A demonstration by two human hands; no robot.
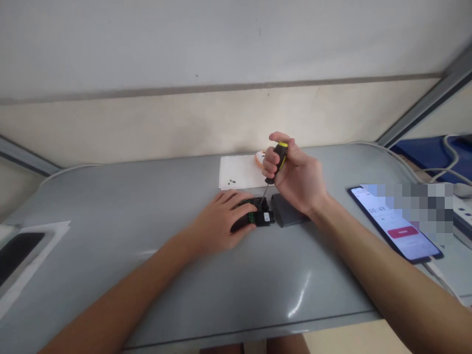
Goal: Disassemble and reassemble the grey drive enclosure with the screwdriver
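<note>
My right hand (295, 167) is wrapped round the black and yellow handle of a screwdriver (281, 156), whose shaft slants down to the left. The tip reaches into a black device with a green circuit board (264, 218); the exact contact point is too small to make out. My left hand (228, 219) grips that device from the left, its fingers over the board and the thumb along the near side. Just right of the device lies a dark grey casing (289, 212), partly behind my right wrist.
A white paper (239, 169) carrying several tiny dark pieces (231, 182) lies behind the device. An orange and white round object (259, 158) sits on it, partly hidden. At right rests a lit phone (400, 226) with a cable, near a white power strip (462, 214).
</note>
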